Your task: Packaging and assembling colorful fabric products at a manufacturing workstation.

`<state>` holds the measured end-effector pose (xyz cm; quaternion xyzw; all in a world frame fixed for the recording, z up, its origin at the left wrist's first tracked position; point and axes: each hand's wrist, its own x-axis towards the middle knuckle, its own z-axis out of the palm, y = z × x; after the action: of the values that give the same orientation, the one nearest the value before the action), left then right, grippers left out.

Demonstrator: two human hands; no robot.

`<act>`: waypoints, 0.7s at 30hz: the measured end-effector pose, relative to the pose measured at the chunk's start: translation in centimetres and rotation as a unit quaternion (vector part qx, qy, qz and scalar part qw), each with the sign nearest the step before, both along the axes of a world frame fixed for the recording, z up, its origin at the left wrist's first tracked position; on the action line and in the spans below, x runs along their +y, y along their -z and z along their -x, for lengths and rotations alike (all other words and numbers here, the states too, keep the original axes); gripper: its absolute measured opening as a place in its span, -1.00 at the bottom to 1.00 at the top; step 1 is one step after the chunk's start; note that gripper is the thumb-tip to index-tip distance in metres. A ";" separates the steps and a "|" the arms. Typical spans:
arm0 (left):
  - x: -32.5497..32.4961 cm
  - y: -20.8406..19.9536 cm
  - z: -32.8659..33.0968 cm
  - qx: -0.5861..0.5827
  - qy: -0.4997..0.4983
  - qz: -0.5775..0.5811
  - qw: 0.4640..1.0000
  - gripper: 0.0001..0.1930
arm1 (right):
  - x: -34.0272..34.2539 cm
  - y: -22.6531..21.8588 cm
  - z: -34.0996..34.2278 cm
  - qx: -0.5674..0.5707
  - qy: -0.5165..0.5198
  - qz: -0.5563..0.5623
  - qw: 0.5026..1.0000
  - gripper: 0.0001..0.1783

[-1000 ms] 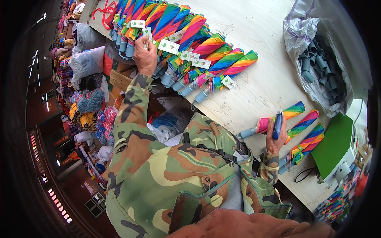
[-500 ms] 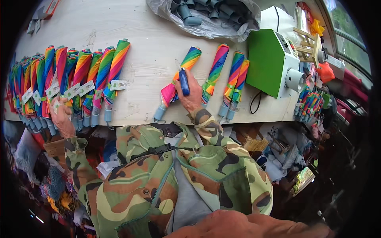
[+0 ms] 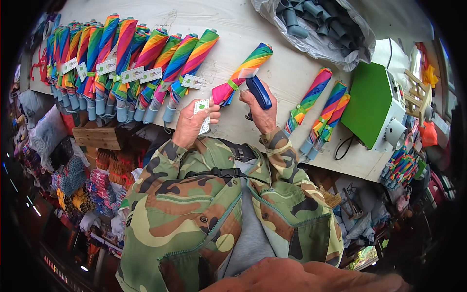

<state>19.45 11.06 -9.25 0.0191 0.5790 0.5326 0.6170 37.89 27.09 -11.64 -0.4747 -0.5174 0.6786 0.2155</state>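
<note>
My left hand (image 3: 187,127) pinches white paper tags (image 3: 201,117) with a green mark, just below the nearest folded rainbow umbrella (image 3: 255,59). A blue tagging gun (image 3: 259,92) is gripped in my right hand (image 3: 265,114), to the right of that umbrella. A translucent whitish piece (image 3: 248,73) shows at the gun's front end, over the umbrella's cloth. The umbrella lies slanted on the table, tied with a green band, and its lower end is hidden behind my left hand. No tag shows on it.
To the left stands a row of several rainbow umbrellas (image 3: 160,58) with tags and grey handles. On the right lie three more umbrellas (image 3: 309,100), beside a green and white machine (image 3: 367,104). A plastic bag (image 3: 357,61) of grey tubes sits at the back of the pale table (image 3: 214,14).
My left hand has moved from the umbrella row to the front of the near umbrella. My right hand has come off that umbrella, and the tagging gun has tilted. The whole view has shifted.
</note>
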 end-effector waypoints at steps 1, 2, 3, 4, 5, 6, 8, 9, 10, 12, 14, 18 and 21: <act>0.1 0.0 0.0 -0.010 -0.009 0.008 1.000 -0.68 | -0.3 -0.6 -0.3 0.029 -0.004 0.075 0.997 -0.39; 0.4 -0.3 0.0 0.006 -0.013 0.022 1.000 -0.67 | -0.7 -1.2 -0.3 0.067 0.004 0.117 0.991 -0.50; 0.6 -0.2 -0.1 0.009 -0.015 0.024 1.000 -0.67 | -0.9 -1.6 -0.6 0.069 0.002 0.119 0.990 -0.50; 0.7 0.0 -0.1 0.009 -0.007 0.025 1.000 -0.67 | -0.8 -1.9 -1.3 0.079 -0.029 0.175 0.981 -0.55; 0.8 0.1 -0.1 0.009 0.002 0.026 1.000 -0.66 | -1.1 -2.3 -1.5 0.089 -0.059 0.231 0.967 -0.60; 1.0 -0.1 -0.1 0.017 0.009 0.023 1.000 -0.67 | -1.6 -2.8 -1.5 0.106 -0.063 0.240 0.963 -0.64; 1.1 -0.2 -0.2 0.021 0.006 0.030 0.999 -0.67 | -2.4 -3.4 -1.4 0.122 -0.070 0.271 0.952 -0.65; 1.2 -0.2 -0.2 0.022 0.003 0.034 0.999 -0.68 | -2.7 -3.7 -1.4 0.135 -0.076 0.299 0.942 -0.65; 1.3 -0.3 -0.2 0.026 -0.001 0.035 0.999 -0.70 | -3.0 -3.9 -1.4 0.138 -0.088 0.311 0.936 -0.63; 1.4 -0.4 -0.2 0.021 0.002 0.038 0.999 -0.71 | -3.1 -3.8 -1.3 0.142 -0.095 0.331 0.928 -0.61; 1.4 -0.4 -0.2 0.016 0.005 0.041 0.999 -0.71 | -3.2 -3.8 -1.3 0.144 -0.100 0.370 0.912 -0.57; 1.4 -0.3 -0.2 0.025 0.032 0.030 0.999 -0.72 | -3.0 -4.2 -0.8 0.146 -0.109 0.359 0.915 -0.63; 1.3 -0.1 -0.3 0.044 0.063 0.022 0.997 -0.75 | -3.0 -4.2 -0.9 0.138 -0.108 0.364 0.915 -0.63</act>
<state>19.74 12.32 -9.19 0.0655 0.6144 0.4785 0.6239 38.75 24.12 -7.45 -0.3633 -0.2475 0.8979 0.0229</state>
